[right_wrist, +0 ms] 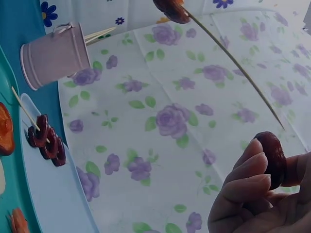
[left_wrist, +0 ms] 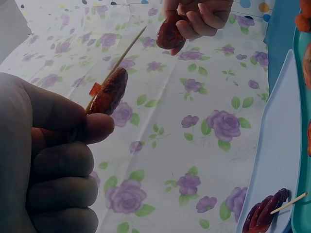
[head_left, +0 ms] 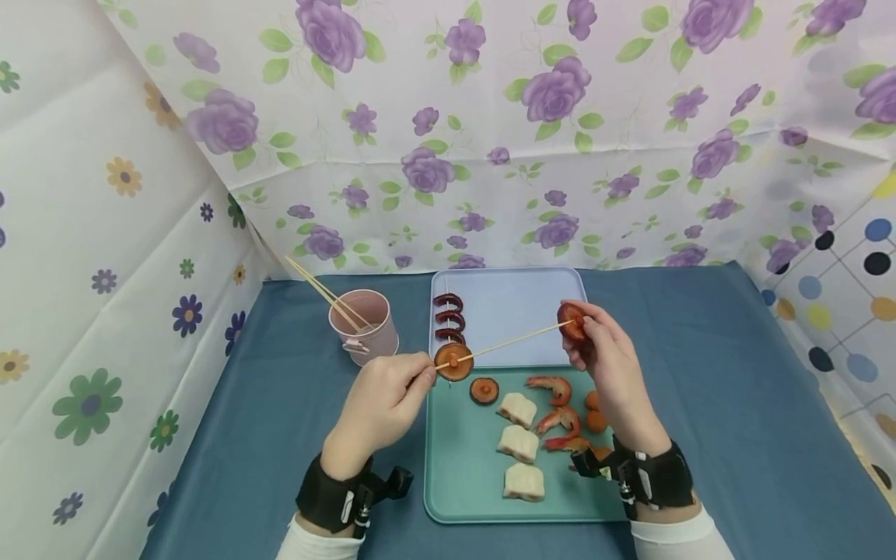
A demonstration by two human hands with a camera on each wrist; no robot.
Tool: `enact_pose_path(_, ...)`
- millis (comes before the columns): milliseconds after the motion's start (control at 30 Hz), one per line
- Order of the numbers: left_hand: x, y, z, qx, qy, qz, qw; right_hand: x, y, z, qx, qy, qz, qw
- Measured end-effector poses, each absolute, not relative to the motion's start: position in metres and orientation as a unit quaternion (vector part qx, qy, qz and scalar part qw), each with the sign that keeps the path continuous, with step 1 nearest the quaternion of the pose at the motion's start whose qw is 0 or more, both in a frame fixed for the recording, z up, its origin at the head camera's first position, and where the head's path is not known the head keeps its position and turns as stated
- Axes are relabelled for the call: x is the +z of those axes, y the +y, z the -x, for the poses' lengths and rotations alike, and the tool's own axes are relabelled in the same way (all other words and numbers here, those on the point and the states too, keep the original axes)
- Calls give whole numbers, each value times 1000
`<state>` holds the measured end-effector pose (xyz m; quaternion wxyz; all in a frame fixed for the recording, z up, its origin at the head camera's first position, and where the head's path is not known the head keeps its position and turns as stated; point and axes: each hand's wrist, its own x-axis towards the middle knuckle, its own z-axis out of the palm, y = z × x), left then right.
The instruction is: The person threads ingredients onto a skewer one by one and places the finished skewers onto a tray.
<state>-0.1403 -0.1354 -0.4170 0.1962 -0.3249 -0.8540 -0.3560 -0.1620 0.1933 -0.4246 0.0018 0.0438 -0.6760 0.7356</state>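
- Head view: the left hand (head_left: 381, 400) pinches a wooden stick (head_left: 514, 340); the first mushroom (head_left: 456, 373), threaded on it, is above the far left corner of the green tray (head_left: 458, 474).
- Head view: the right hand (head_left: 614, 358) grasps the second mushroom (head_left: 568, 317), past that tray's far edge.
- Head view: on the green tray, a loose mushroom (head_left: 484, 395), three white slices (head_left: 518, 445), shrimp (head_left: 568, 420) and orange balls (head_left: 596, 421). Beyond it, the blue tray (head_left: 521, 311) bears skewered tentacle pieces (head_left: 455, 317); a pink bucket (head_left: 367, 338) holding other sticks (head_left: 309, 278) stands off its far left corner.
- Left wrist view: thumb and forefinger clamp the stick; its point is bare.
- Right wrist view: thumb and fingers grip the second mushroom, just beside the stick's point, not touching.
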Motion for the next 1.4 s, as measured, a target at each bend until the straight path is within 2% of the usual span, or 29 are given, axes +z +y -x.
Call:
enact_pose_path(400, -416, -135, 140, -338, -867, 322, 174, -420, 190, 160, 730, -682, -43, 4)
enact_pose_path(867, -415, -135, 140, -327, -874, 319, 169, -418, 187, 153, 678, -731, -33, 70)
enact_pose_path(1233, -415, -137, 139, -318, -877, 314, 173, -424, 181, 155, 633, -760, -72, 129)
enact_pose_path(1400, -415, -137, 139, -314, -878, 314, 180, -426, 177, 155, 612, -772, -101, 139)
